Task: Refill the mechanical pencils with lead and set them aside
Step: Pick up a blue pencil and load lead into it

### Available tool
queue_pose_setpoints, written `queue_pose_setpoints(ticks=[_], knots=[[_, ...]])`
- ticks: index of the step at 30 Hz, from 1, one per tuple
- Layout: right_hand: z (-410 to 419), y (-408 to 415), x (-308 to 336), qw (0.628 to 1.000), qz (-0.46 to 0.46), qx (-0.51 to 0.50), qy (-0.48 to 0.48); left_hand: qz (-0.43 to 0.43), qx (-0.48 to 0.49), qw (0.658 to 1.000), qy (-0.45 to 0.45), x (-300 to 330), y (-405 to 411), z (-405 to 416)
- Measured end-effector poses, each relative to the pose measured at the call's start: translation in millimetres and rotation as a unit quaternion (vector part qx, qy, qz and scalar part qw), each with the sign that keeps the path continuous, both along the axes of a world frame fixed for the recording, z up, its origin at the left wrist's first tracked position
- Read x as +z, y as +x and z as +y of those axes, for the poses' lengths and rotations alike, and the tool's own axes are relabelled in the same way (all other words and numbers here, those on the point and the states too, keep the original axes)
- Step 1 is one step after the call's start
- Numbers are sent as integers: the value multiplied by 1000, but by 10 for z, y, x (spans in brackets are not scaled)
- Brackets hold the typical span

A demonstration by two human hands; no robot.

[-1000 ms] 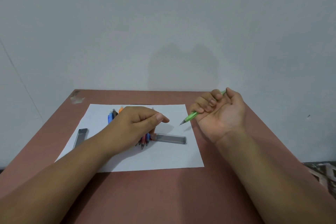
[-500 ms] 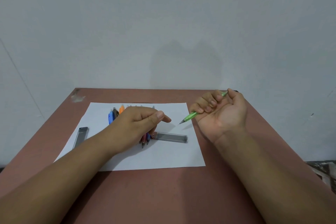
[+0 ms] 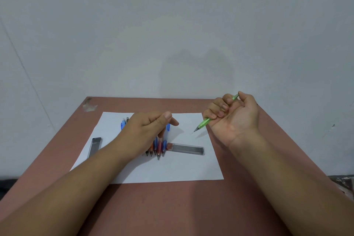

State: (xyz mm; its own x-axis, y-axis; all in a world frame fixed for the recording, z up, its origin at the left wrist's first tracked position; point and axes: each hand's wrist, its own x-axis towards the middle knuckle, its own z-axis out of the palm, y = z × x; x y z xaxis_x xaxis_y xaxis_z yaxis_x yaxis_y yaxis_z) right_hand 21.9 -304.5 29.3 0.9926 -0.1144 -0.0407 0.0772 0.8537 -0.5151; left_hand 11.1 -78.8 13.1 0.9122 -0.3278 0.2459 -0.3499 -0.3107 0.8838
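Right hand grips green pencil; left hand loosely curled; lead case closed.

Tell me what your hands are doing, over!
Right hand grips green pencil, tip down-left. Left hand hovers over pencil pile, fingers curled, contents unclear. Nothing in the way.

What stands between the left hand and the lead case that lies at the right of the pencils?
Nothing visible does. The left hand hovers over the row of pencils, and the lead case lies uncovered on the paper just beside them.
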Motion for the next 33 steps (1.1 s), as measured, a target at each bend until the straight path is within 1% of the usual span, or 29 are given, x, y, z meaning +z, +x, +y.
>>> queue_pose_setpoints(ticks=[5,8,10,12,15,19,25,33], knots=[[33,120,103,999,20,-6,36,13,11,999,-37,50,-13,-21],[67,178,166,998,7,-6,59,54,0,995,-79,92,-31,-37],[96,179,127,997,-2,-2,72,98,-22,990,-104,126,-57,-62],[119,166,49,997,-6,1,74,145,-35,983,-110,142,-67,-89],[115,143,-2,998,-8,-5,67,181,-42,977,-103,126,-58,-113],[105,113,-27,999,-15,-5,52,194,-46,975,-99,110,-48,-123],[154,97,-31,999,-20,1,46,187,-43,978,-77,84,-47,-125],[141,127,-69,999,9,-18,43,184,-46,979,-70,60,-24,-137]])
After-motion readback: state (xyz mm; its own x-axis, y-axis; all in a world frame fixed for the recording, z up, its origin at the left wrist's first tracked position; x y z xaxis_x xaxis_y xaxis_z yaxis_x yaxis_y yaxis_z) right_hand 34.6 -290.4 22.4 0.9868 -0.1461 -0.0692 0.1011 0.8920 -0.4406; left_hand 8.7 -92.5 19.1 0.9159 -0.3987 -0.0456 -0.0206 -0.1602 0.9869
